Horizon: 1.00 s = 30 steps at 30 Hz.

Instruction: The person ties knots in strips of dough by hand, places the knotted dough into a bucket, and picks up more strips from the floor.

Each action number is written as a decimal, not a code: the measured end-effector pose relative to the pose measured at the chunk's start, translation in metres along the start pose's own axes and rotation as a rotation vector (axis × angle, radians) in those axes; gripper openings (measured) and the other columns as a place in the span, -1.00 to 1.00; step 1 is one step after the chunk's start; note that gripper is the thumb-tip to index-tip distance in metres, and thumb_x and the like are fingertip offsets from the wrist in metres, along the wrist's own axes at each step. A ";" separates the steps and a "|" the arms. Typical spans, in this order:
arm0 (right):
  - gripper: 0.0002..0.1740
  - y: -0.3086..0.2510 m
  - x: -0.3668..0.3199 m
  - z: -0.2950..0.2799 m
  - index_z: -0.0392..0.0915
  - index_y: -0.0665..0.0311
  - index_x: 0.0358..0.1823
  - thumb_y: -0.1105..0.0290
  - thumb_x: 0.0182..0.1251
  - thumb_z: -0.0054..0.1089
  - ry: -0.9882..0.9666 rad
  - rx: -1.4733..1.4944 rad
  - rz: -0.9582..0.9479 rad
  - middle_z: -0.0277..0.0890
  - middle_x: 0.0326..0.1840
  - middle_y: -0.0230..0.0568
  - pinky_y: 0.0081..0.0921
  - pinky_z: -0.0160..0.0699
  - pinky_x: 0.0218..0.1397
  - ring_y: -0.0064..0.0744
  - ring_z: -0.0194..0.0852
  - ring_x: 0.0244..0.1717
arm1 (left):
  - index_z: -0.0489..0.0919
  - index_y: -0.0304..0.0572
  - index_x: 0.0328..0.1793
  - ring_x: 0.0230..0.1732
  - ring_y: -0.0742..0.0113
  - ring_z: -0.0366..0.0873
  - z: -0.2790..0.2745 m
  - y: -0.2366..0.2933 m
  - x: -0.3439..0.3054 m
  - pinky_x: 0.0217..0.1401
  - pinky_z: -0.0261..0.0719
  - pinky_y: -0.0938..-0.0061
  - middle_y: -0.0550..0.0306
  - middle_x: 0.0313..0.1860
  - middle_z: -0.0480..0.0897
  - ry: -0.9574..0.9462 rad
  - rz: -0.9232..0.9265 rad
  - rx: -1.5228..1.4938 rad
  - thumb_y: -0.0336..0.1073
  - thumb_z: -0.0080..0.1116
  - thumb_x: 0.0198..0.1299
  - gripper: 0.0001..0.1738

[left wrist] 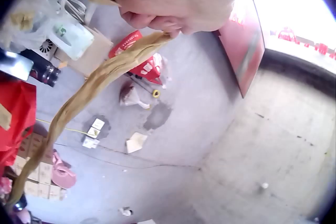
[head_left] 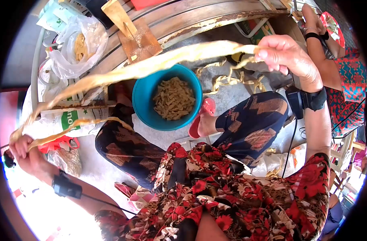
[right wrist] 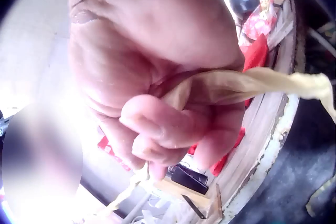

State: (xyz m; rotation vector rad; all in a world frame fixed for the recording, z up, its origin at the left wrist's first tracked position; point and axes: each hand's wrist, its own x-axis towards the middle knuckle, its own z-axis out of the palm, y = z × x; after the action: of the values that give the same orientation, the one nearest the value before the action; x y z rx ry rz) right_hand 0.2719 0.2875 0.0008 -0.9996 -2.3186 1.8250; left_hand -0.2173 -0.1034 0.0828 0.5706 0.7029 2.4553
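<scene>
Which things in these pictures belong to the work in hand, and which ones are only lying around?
Seems part of the work:
long yellowish strip, held by the left hand and right hand
blue bucket with short pieces inside

Apparently just lying around:
pink slipper
red-and-white bag
pale sheet on the floor

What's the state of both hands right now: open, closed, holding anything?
Left hand: closed, gripping the long yellowish strip.
Right hand: closed, holding the same strip farther along, between curled fingers.
</scene>
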 end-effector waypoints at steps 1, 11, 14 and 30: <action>-0.70 0.001 0.000 0.002 0.57 0.28 -0.28 0.16 0.32 0.10 0.067 -0.041 -0.043 0.25 -0.73 -0.54 -0.87 -0.07 -0.78 -0.88 0.04 -0.79 | 0.40 -0.27 -0.41 -0.76 0.64 -0.06 0.007 -0.020 -0.002 -0.62 -0.06 0.62 0.42 -0.77 0.08 0.007 -0.033 0.133 -0.36 -0.12 0.32 -0.78; -0.61 -0.090 0.006 0.074 0.58 0.37 -0.19 0.18 0.44 -0.11 -0.269 0.060 -0.263 0.22 -0.72 -0.52 -0.75 0.05 -0.65 -0.79 0.07 -0.70 | 0.44 -0.27 0.23 0.04 0.34 0.47 0.122 -0.222 -0.091 0.13 0.37 0.49 0.00 0.01 0.56 -0.527 -0.059 1.235 -0.11 0.12 0.21 -0.46; -0.65 -0.115 0.006 0.093 0.56 0.30 -0.25 0.13 0.38 0.01 -0.256 0.107 -0.126 0.28 -0.69 -0.50 -0.79 0.05 -0.71 -0.81 0.11 -0.74 | 0.42 -0.37 0.20 -0.20 0.43 0.47 0.150 -0.236 -0.105 -0.11 0.39 0.59 0.09 -0.18 0.56 -0.675 -0.399 0.950 -0.10 0.08 0.25 -0.47; -0.66 -0.010 -0.017 0.057 0.54 0.23 -0.27 0.06 0.28 0.15 -0.214 0.022 0.047 0.33 -0.63 -0.54 -0.75 0.16 -0.64 -0.80 0.17 -0.65 | 0.58 -0.23 -0.02 -0.24 0.40 0.52 -0.024 -0.190 -0.083 -0.13 0.49 0.52 0.08 -0.14 0.59 -0.147 0.120 1.785 -0.27 0.29 0.04 -0.64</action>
State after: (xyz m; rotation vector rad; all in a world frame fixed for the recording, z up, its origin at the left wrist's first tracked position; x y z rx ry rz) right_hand 0.2585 0.2288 -0.0023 -0.9037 -2.4033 2.0649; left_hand -0.0970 -0.0209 -0.0667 1.2986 2.6910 1.1657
